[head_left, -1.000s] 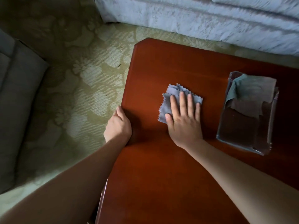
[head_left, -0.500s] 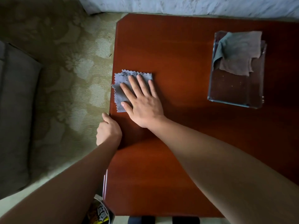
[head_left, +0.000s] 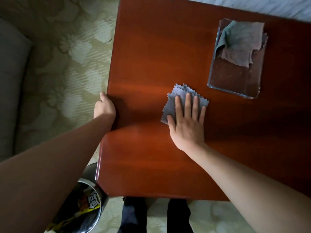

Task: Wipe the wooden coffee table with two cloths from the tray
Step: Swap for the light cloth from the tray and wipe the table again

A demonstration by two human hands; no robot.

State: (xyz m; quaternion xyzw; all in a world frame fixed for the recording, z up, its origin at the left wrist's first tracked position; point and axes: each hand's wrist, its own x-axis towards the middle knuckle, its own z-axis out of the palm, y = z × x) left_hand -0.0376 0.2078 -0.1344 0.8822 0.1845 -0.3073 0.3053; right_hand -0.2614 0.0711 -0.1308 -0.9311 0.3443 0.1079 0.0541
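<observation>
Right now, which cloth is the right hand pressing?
The blue-grey zigzag-edged cloth, flat on the table; the other cloths lie in the clear tray.

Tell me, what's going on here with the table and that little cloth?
A person is wiping a wooden coffee table. The right hand presses flat on a small grey-blue cloth near the middle of the top, while the left hand holds the table's left edge. Other cloths lie bunched in a clear tray at the far right.

A metal bin (head_left: 96, 189) holding a yellow wrapper (head_left: 80, 202) stands on the patterned carpet (head_left: 67, 64).
</observation>
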